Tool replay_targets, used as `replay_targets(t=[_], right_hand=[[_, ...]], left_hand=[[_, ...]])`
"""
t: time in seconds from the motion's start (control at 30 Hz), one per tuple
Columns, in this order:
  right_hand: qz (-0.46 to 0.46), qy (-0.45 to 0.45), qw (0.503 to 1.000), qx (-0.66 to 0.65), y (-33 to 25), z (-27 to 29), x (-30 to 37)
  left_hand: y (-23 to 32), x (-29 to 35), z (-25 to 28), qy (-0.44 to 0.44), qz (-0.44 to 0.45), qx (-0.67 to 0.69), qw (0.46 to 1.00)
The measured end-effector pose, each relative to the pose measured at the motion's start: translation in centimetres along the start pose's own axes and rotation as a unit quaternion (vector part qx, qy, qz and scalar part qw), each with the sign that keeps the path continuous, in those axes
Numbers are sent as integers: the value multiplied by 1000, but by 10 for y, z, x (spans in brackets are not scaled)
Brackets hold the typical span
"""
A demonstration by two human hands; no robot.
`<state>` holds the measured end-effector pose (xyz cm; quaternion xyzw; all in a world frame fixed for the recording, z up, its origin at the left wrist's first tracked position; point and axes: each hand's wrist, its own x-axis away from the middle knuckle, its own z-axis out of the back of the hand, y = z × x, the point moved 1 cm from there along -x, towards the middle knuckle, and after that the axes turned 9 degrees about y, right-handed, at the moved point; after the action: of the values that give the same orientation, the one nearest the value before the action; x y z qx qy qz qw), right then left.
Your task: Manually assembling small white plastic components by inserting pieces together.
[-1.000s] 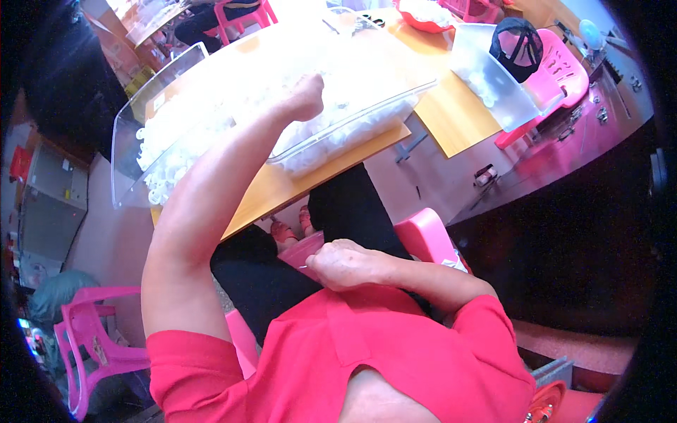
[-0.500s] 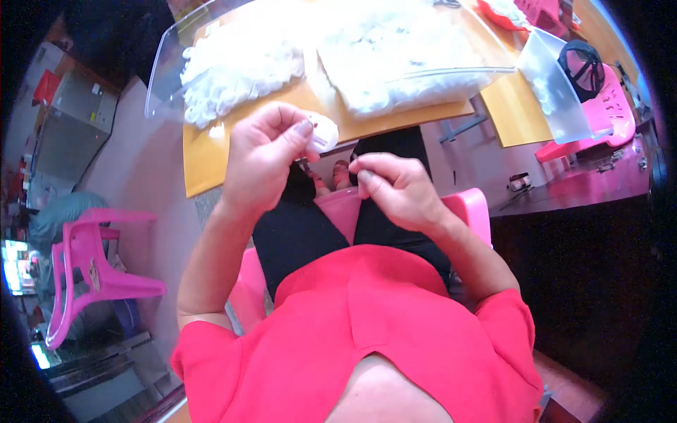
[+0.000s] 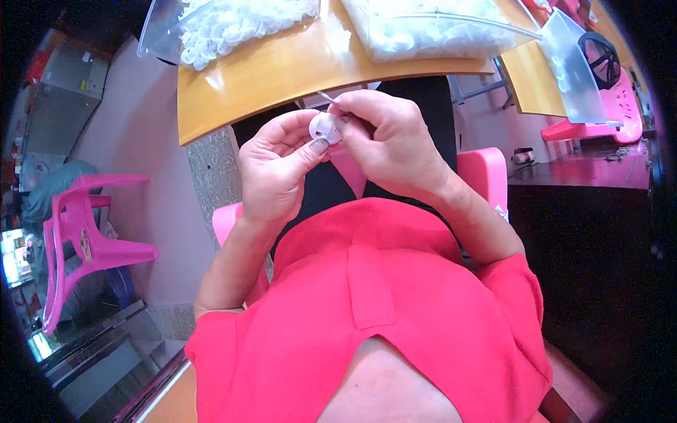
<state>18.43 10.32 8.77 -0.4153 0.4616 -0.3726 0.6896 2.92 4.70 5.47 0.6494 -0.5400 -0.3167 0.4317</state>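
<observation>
Just off the table's near edge, my left hand pinches a small round white plastic piece between thumb and fingers. A reddish-dark spot or hole shows on the face of this piece. My right hand is closed beside it, its thumb and fingertips at the right side of the white piece. From the right fingers a thin dark, narrow tool sticks out toward the upper left. Most of that tool is hidden by the fingers, so its exact kind cannot be made out.
A wooden table carries a clear bin of white rings at left and a clear bin of white parts at right. Farther right stand a translucent bin and a pink chair. A pink stool lies left.
My right hand has moved up and left to meet the white piece. My left hand has come lower and turned, still holding it. The view has shifted, with the table higher in the picture.
</observation>
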Motion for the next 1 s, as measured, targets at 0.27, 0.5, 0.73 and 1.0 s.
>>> replay_targets(t=[0.27, 0.5, 0.73, 1.0], right_hand=[[156, -159, 963, 151, 2, -3, 7], [151, -99, 974, 136, 7, -10, 17], [131, -138, 975, 117, 10, -24, 44], [125, -163, 959, 193, 8, -26, 47]], left_hand=[[-3, 10, 26, -79, 135, 40, 987], [-10, 12, 45, -36, 117, 76, 990], [-6, 14, 54, -30, 22, 87, 996], [-7, 16, 56, -43, 32, 88, 995]])
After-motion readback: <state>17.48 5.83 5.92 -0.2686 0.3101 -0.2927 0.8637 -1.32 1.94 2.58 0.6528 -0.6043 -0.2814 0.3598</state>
